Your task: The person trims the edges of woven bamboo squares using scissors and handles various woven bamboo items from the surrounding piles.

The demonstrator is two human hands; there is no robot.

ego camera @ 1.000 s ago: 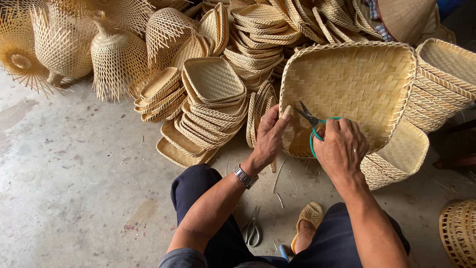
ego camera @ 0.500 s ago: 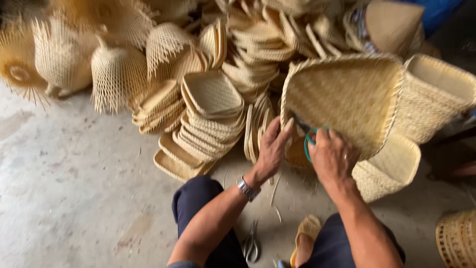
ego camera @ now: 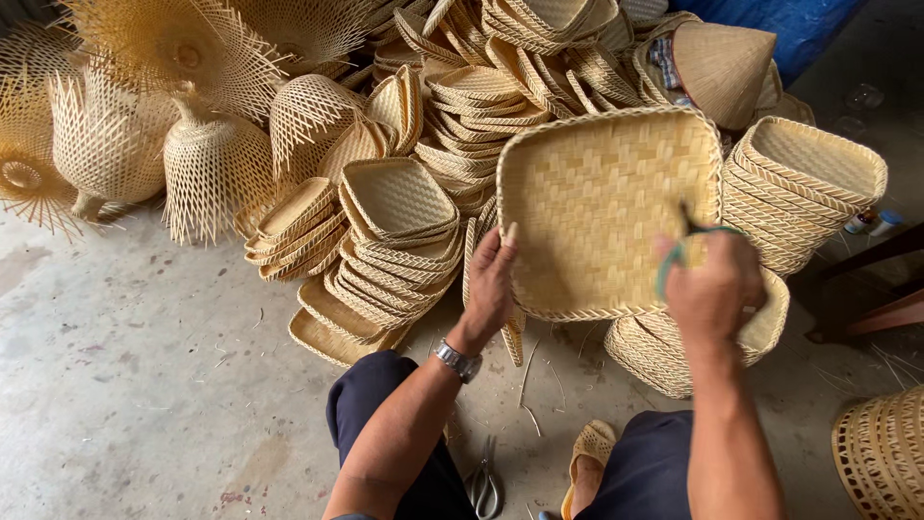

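Two grips on one square woven tray (ego camera: 602, 207), held tilted up off the floor. Left hand (ego camera: 491, 289) closed on the tray's lower left rim, fingers behind, thumb in front. Right hand (ego camera: 710, 289) curled shut round green-handled scissors (ego camera: 685, 241), at the lower right rim; blades mostly hidden, tip barely made out against the weave. Below the grips: second pair of scissors (ego camera: 484, 486) on the concrete floor (ego camera: 144, 385), cut off by the frame edge. Open floor left of the left grip. Just beyond, stacked trays (ego camera: 395, 231); right of the right grip, another stack (ego camera: 804, 183); farthest, a conical hat (ego camera: 722, 63).
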